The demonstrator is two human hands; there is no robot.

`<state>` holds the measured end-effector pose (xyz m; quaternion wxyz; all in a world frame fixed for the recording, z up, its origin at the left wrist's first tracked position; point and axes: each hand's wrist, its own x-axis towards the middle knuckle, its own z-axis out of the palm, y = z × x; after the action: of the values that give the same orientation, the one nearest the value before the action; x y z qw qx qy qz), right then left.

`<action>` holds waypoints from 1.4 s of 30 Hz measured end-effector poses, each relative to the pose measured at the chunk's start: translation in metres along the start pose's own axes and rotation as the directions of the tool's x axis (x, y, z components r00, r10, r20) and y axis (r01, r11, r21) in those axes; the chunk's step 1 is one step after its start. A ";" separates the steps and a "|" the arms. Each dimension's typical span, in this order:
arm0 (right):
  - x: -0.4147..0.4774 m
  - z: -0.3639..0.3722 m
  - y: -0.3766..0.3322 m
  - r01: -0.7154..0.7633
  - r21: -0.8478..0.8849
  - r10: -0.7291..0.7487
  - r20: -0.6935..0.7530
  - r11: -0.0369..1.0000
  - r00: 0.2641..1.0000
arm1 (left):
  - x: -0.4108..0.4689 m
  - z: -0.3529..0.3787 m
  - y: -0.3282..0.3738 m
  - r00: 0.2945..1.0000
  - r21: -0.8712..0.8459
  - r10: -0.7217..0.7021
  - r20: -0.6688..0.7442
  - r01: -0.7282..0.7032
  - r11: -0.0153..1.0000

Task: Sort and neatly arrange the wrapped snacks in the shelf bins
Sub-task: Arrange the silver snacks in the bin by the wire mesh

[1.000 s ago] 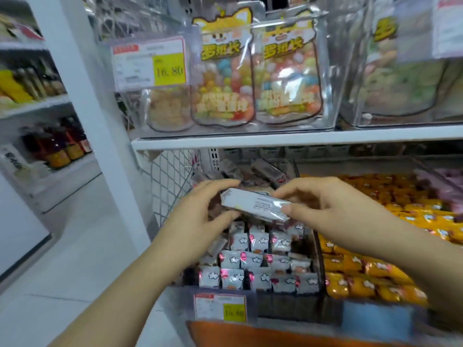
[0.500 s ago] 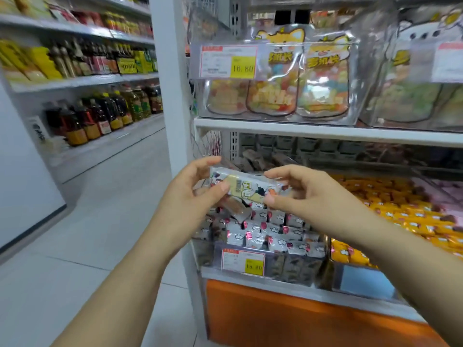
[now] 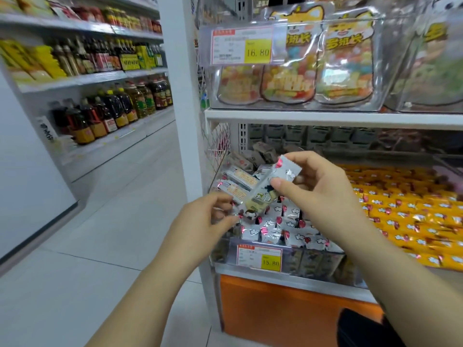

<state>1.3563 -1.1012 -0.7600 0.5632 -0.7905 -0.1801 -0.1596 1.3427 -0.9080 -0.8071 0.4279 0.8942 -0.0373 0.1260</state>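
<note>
My right hand [image 3: 318,191] pinches the upper half of a silver wrapped snack bar [image 3: 263,194] with a red end, held tilted in front of the lower shelf. The curled fingers of my left hand [image 3: 203,221] pinch the bar's lower end. Below it a clear bin [image 3: 313,261] holds several silver wrapped snacks [image 3: 273,231], in rows at the front and loose and jumbled toward the back. Beside it on the right, a bin of yellow wrapped snacks [image 3: 413,216] lies in rows.
A price tag [image 3: 259,255] hangs on the bin's front. The white shelf board [image 3: 325,118] above carries clear bins of candy bags [image 3: 343,66]. A white post [image 3: 180,96] borders the shelf's left side. Oil bottles [image 3: 112,108] line the aisle at left.
The bar has turned from level to tilted, its right end up and its left end down. My left hand dropped lower. The view pulled back from the shelf and swung left.
</note>
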 end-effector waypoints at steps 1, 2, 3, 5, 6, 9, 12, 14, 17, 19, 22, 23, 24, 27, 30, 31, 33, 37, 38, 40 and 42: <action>0.001 0.000 0.001 0.008 -0.004 -0.008 -0.028 1.000 1.000 | 0.000 0.000 -0.001 1.000 0.073 0.003 -0.021 -0.002 0.997; 0.001 -0.002 0.002 0.015 -0.004 -0.015 -0.051 1.000 0.999 | 0.001 0.002 -0.001 0.999 0.134 0.017 -0.036 -0.012 0.991; 0.001 -0.004 0.002 0.022 -0.004 -0.022 -0.070 1.000 0.997 | 0.001 0.004 -0.001 0.998 0.176 0.042 -0.038 -0.035 0.984; -0.001 -0.011 0.003 0.031 -0.042 -0.035 -0.090 0.999 0.995 | 0.000 0.013 0.003 0.992 0.227 0.129 0.002 -0.126 0.966; -0.002 -0.014 0.004 0.034 -0.068 -0.040 -0.095 0.997 0.995 | 0.000 0.017 0.006 0.984 0.246 0.174 0.035 -0.177 0.953; -0.006 -0.024 0.009 0.030 -0.121 -0.042 -0.093 0.992 0.995 | -0.001 0.034 0.016 0.968 0.339 0.217 0.124 -0.247 0.908; -0.010 -0.028 0.010 0.013 -0.148 -0.022 -0.058 0.989 0.998 | -0.001 0.046 0.020 0.968 0.435 0.173 0.181 -0.237 0.869; -0.012 -0.029 0.011 0.007 -0.162 -0.013 -0.035 0.987 0.999 | 0.000 0.050 0.019 0.968 0.458 0.161 0.192 -0.233 0.858; -0.012 -0.029 0.012 -0.001 -0.176 0.001 0.003 0.984 1.000 | 0.004 0.048 0.015 0.973 0.449 0.133 0.191 -0.207 0.869; -0.011 -0.027 0.016 -0.018 -0.157 0.022 0.027 0.988 0.999 | 0.006 0.044 0.012 0.980 0.400 0.099 0.173 -0.162 0.902; -0.009 -0.024 0.024 -0.050 -0.173 0.060 0.052 0.984 0.997 | 0.005 0.040 0.008 0.989 0.337 0.104 0.105 -0.134 0.932; -0.008 -0.022 0.025 -0.054 -0.190 0.067 0.061 0.980 0.996 | 0.004 0.039 0.007 0.989 0.332 0.112 0.098 -0.139 0.933; -0.009 -0.021 0.026 -0.050 -0.216 0.068 0.076 0.975 0.995 | 0.003 0.039 0.006 0.988 0.328 0.123 0.095 -0.148 0.933; -0.011 -0.016 0.026 0.019 -0.341 0.043 0.175 0.940 0.984 | 0.001 0.040 0.005 0.985 0.334 0.146 0.092 -0.169 0.928; -0.016 -0.006 0.030 0.108 -0.514 0.085 0.338 0.851 0.937 | 0.001 0.041 0.004 0.984 0.327 0.154 0.095 -0.177 0.928; -0.017 -0.003 0.033 0.133 -0.569 0.113 0.378 0.812 0.919 | 0.001 0.042 0.004 0.983 0.322 0.156 0.102 -0.181 0.929; -0.017 0.001 0.037 0.169 -0.640 0.140 0.403 0.750 0.905 | 0.001 0.044 0.005 0.979 0.320 0.165 0.120 -0.195 0.927; -0.015 0.001 0.039 0.230 -0.733 0.140 0.406 0.640 0.903 | 0.002 0.046 0.006 0.978 0.300 0.172 0.116 -0.199 0.933; -0.015 0.002 0.040 0.245 -0.755 0.162 0.420 0.608 0.893 | 0.002 0.047 0.006 0.978 0.302 0.172 0.118 -0.200 0.932; -0.015 0.004 0.042 0.268 -0.775 0.190 0.444 0.573 0.876 | 0.002 0.050 0.006 0.977 0.322 0.173 0.125 -0.205 0.924; -0.015 0.004 0.043 0.273 -0.772 0.198 0.455 0.574 0.868 | 0.000 0.053 0.005 0.976 0.352 0.172 0.133 -0.208 0.912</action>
<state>1.3636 -1.1116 -0.8040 0.0644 -0.9680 -0.2409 -0.0290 1.3521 -0.9522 -0.8347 0.2382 0.9552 -0.1212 0.1273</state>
